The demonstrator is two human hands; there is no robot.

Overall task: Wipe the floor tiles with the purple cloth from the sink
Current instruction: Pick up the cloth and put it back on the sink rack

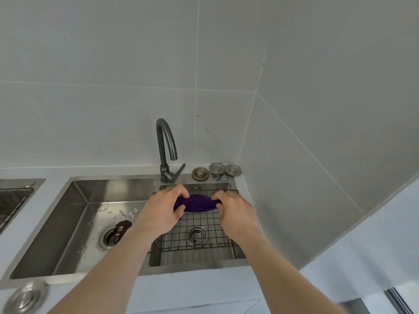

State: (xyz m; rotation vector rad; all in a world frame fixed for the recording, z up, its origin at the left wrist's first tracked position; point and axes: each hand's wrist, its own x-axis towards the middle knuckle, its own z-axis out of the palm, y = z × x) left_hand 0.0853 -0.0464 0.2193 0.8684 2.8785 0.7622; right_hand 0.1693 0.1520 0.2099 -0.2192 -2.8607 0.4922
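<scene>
The purple cloth [197, 203] is bunched into a short roll and held over the right basin of the steel sink [74, 214]. My left hand [163, 207] grips its left end and my right hand [233, 209] grips its right end, both with fingers curled tight around the fabric. The cloth hangs just above a black wire rack [199, 236] that lies across the right basin. Only the cloth's middle shows between my hands. No floor tiles are in view.
A dark curved faucet [166, 148] stands behind the sink, not running. Several metal drain stoppers [216, 171] sit in the back right corner. A dark brown item [121, 227] lies by the left basin's drain. Tiled walls close in behind and to the right.
</scene>
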